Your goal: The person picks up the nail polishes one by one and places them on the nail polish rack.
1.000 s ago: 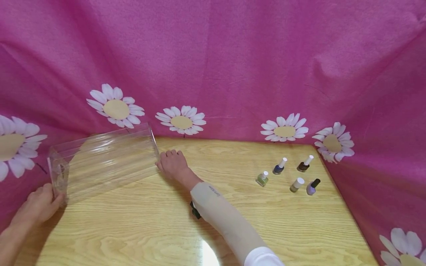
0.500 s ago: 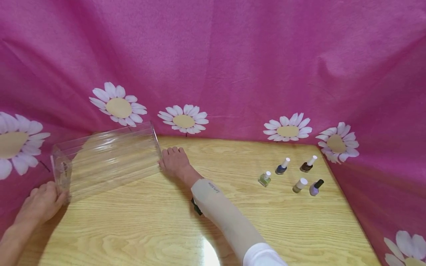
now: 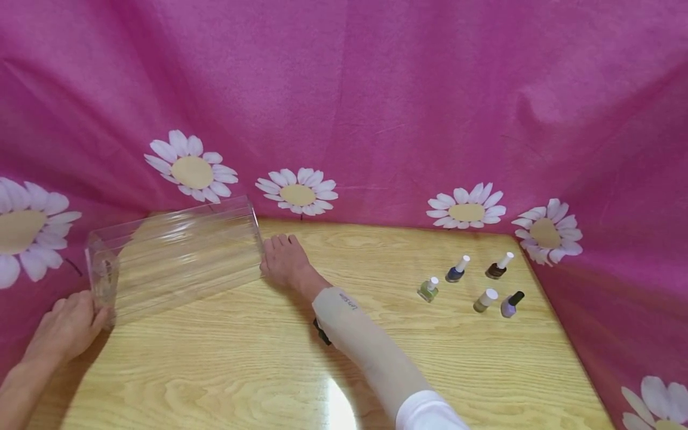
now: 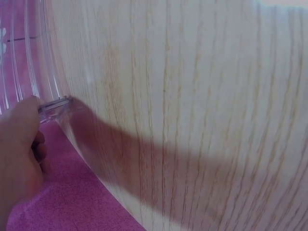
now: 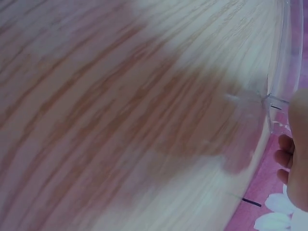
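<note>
A clear plastic tiered display rack (image 3: pixel 183 257) stands on the left part of the wooden table, close to the pink cloth. My left hand (image 3: pixel 67 325) grips its left end near the lower front corner. In the left wrist view, the thumb of that hand (image 4: pixel 19 149) lies along the rack's edge (image 4: pixel 55 103) with the other fingers curled beneath. At the opposite end, my right hand (image 3: pixel 285 260) holds the rack's right side. The right wrist view shows the curled fingertips (image 5: pixel 285 159) of that hand beside the clear edge.
Several small nail polish bottles stand at the table's right: green (image 3: pixel 428 290), blue (image 3: pixel 455 273), dark (image 3: pixel 497 269), white-capped (image 3: pixel 484 301) and lilac (image 3: pixel 507 306). Pink flowered cloth (image 3: pixel 376 119) hangs behind and at both sides. A black object (image 3: pixel 322 333) shows under my right wrist.
The head view has shifted slightly, so everything appears a little further right. Both hands keep their hold on the rack, which shows no clear movement on the table.
</note>
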{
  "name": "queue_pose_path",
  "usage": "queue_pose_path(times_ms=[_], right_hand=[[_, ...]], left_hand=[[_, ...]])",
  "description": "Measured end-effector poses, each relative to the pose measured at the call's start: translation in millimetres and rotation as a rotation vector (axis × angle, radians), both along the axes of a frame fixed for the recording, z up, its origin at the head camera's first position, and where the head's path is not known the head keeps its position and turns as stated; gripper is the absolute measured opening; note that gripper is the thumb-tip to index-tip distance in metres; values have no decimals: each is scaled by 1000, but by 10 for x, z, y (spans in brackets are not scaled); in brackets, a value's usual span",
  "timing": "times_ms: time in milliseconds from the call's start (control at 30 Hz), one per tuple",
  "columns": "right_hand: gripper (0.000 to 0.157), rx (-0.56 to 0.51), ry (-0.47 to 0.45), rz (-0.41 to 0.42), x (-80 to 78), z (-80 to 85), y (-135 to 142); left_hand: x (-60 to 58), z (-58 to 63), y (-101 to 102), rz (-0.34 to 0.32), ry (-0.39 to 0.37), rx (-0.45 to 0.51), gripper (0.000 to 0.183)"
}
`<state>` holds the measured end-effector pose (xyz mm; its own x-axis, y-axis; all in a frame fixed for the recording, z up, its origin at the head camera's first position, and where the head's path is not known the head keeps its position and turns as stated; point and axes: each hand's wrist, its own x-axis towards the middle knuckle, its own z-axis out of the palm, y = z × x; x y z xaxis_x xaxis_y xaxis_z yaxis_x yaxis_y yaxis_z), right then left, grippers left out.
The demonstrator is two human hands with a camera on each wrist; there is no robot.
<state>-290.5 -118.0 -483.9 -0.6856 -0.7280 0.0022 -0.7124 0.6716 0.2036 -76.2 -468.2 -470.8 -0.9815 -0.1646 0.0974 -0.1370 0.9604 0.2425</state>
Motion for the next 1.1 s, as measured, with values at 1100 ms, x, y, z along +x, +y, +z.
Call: queue_pose_path(times_ms=[1100], right_hand=[[26,-118,212,101,9,106,681]], left_hand=[[-187,103,410,-146,139,-41,26]])
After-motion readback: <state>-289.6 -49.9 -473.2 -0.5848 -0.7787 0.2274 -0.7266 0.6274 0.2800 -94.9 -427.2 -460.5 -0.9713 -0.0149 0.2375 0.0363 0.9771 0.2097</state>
